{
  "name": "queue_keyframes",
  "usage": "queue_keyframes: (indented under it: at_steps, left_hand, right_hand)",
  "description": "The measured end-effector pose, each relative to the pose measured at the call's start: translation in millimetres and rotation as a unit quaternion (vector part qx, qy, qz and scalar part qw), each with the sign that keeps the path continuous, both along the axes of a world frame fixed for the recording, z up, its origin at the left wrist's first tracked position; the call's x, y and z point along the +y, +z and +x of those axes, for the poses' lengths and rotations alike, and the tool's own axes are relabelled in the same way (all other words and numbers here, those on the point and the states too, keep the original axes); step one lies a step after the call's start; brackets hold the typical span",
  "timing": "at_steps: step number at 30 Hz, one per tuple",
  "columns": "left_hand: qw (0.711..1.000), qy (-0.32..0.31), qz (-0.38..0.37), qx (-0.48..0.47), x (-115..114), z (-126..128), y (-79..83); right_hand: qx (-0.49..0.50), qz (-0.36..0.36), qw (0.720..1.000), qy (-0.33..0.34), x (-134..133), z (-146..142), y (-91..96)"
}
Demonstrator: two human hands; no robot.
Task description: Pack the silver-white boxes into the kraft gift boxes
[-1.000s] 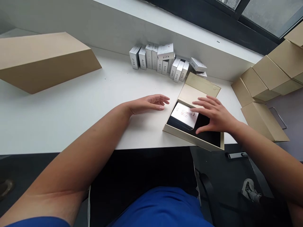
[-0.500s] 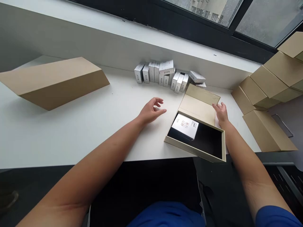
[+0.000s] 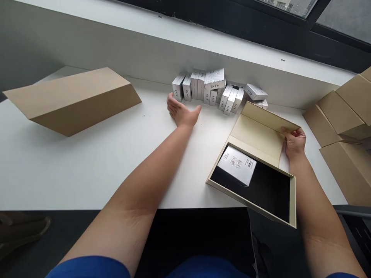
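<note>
Has gone with the left hand (image 3: 183, 114) from mid-counter half a second ago out to the packets (image 3: 206, 95) lined along the back edge of the counter (image 3: 101, 170). Spread wide there, thumb well apart from fingers, just beside the leftmost packet (image 3: 177, 88); cannot tell whether touching. With the right hand (image 3: 295, 143), a second ago over the inside of the case (image 3: 293, 200), now pinching the lid (image 3: 256, 135) at its right end, fingers narrow, thumb on the inner face. With one packet (image 3: 238, 165) inside, at the case's left end, print facing up, and black lining (image 3: 269, 189) to its right. Near the counter's front edge, jutting past it at the near right corner. Judging by the shift, attending to the back edge now, with the case kept open.
</note>
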State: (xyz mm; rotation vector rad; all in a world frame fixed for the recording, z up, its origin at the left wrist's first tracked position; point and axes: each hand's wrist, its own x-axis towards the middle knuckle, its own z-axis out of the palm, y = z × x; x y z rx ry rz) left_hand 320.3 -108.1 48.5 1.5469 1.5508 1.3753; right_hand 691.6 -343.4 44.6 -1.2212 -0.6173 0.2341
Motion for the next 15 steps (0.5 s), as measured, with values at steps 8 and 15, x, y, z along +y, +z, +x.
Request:
queue_keyframes:
  at_steps: [8,15]
  left_hand:
    - [1.0,0.001,0.015,-0.01,74.8,-6.7,-6.7]
    - [0.996,-0.003,-0.014,-0.086,114.3,-11.3,-6.7]
  right_hand:
    - [-0.023,-0.018,1.0,-0.008,4.1,-6.9,4.4]
    - [-0.028,-0.038,0.999,-0.017,5.2,-6.4,4.1]
